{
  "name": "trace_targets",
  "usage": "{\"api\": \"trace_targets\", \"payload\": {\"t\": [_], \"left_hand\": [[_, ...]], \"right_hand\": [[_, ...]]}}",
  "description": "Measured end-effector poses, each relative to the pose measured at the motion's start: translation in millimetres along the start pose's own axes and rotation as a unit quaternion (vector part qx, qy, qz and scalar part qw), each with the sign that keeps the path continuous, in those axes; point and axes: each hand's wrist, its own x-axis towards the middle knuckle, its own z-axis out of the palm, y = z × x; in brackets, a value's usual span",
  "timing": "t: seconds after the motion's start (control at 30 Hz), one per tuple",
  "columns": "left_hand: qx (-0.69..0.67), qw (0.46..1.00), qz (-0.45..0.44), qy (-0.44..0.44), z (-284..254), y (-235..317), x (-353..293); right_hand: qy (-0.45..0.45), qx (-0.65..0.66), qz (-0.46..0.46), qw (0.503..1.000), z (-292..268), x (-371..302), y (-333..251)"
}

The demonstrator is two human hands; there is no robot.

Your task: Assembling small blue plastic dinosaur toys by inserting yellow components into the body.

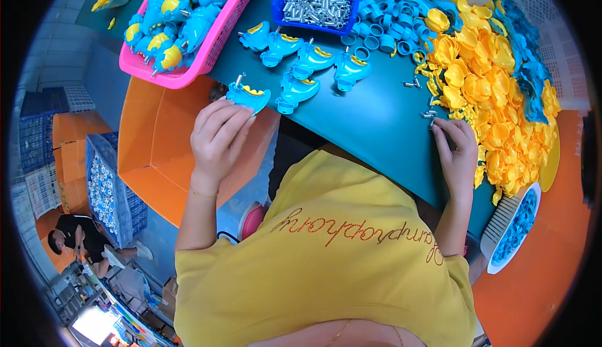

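My left hand (219, 132) is closed on the rim of a blue plastic shell half (249, 98), which has a yellow toothed strip and a metal pin standing up from it. It is held over the table's near edge. My right hand (459, 146) rests on the tabletop with thumb and forefinger pinched, apparently round a small metal pin, beside several loose metal pins (429, 114). Between the hands, several similar shell halves (297, 92) lie in two rough rows on the green table (370, 121), with pins sticking up.
A pink basket (204, 65) of blue-and-yellow toy bodies stands left of a blue tray (351, 28) of metal pins. Blue rings (392, 27) and a heap of yellow pieces (483, 90) cover the right side. An orange box (157, 134) sits below the left edge; another person (81, 237) sits far left.
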Motion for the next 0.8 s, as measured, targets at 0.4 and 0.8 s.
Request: {"api": "trace_targets", "payload": {"t": [0.4,0.8], "left_hand": [[-0.009,0.999,-0.049,0.003,42.2,-23.8,1.7],[-0.005,0.997,-0.08,0.02,46.2,-20.9,4.6]], "right_hand": [[0.0,0.021,-0.004,1.0,3.4,-1.7,4.5],[0.006,0.041,-0.005,0.999,6.1,-2.4,6.6]]}}
